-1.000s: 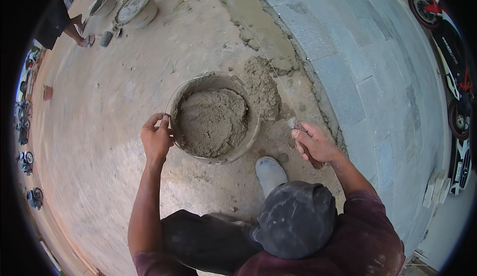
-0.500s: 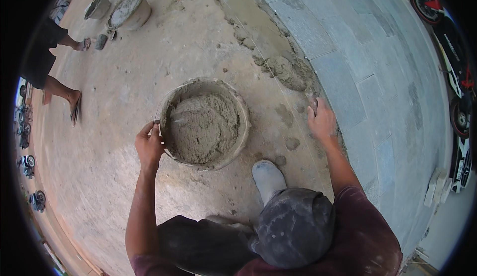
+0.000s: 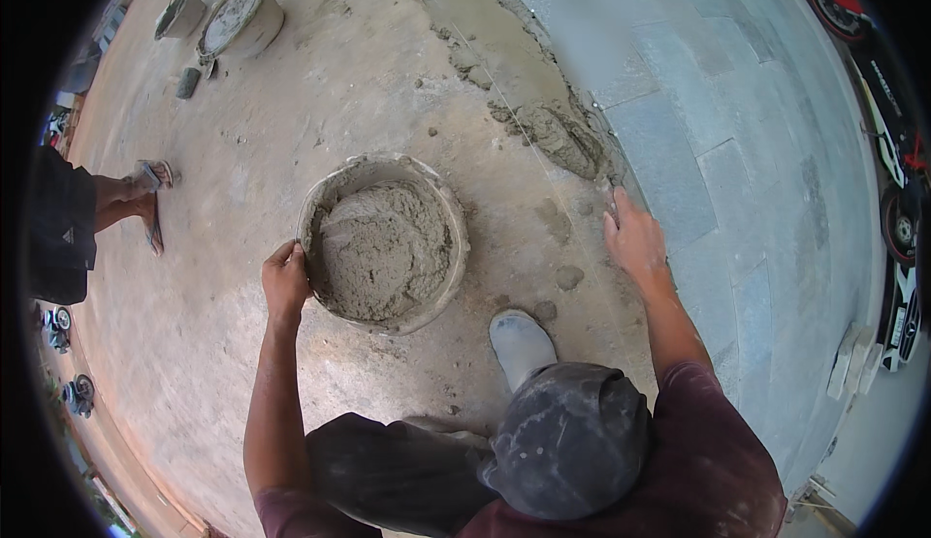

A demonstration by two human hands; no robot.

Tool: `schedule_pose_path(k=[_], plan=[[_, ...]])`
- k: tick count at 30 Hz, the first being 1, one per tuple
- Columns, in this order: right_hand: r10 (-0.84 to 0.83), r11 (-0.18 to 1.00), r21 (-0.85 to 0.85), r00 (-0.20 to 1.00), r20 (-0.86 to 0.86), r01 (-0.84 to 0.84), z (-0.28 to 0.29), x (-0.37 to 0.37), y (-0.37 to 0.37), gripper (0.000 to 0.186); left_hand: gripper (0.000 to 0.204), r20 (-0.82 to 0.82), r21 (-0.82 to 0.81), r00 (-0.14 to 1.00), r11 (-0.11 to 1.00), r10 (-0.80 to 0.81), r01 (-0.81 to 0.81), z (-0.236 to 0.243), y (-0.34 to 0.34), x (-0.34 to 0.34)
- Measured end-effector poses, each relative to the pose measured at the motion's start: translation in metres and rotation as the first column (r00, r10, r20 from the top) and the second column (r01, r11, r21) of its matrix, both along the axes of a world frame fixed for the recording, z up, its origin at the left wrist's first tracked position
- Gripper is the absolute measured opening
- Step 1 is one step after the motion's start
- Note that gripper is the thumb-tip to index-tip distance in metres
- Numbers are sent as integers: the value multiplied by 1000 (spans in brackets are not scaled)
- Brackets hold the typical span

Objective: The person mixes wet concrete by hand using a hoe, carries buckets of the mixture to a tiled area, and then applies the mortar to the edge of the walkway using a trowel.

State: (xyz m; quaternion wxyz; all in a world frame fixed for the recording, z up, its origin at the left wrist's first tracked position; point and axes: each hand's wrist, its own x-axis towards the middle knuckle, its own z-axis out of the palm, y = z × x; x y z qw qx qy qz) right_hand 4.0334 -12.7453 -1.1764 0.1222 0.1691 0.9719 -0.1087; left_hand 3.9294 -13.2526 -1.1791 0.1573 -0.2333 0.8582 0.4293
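– holding what with the left hand (image 3: pixel 285 284)?
– pinching with closed fingers the edge of the bucket (image 3: pixel 446 292), on the ground, left of the boot (image 3: pixel 522 344).
– and with the right hand (image 3: pixel 636 236)?
– gripping with curled fingers a mostly hidden tool handle (image 3: pixel 612 206), beside the mortar (image 3: pixel 562 141).

The bucket (image 3: pixel 454 281) stands on the ground (image 3: pixel 223 208), with mortar (image 3: pixel 388 247) in it. The left hand (image 3: pixel 285 284) has its fingers at the left rim. The right hand (image 3: pixel 638 239) is right of the bucket, near the mortar heap (image 3: pixel 562 139). Paving slabs (image 3: pixel 669 150) adjoin the heap's right side. Two further buckets (image 3: pixel 257 34) stand ahead, at far left.
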Motion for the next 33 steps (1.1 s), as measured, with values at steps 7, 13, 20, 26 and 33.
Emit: schedule_pose_path(k=[7, 13, 20, 26, 33], plan=[[-45, 999, 4, 999, 18, 45, 4, 8, -2, 55, 31, -8, 26, 1000, 999, -28, 28, -9, -3, -5], [-11, 999, -39, 998, -68, 9, 8, 12, 1, 52, 38, 119, 140, 990, 986, 76, -92, -13, 0, -1], [135, 984, -86, 964, -229, -158, 48, 23, -21, 47, 26, 94, 218, 996, 976, 5, -26, -2, -6, -4], [494, 866, -34, 865, -90, -498, 123, -1, -99, 39, 25, 29, 406, 996, 911, -89, 69, 14, 4, -6], [466, 879, -300, 801, 375, -371, 123, -18, -174, 38, 27, -106, 376, 982, 908, -154, 183, 32, 7, -4]])
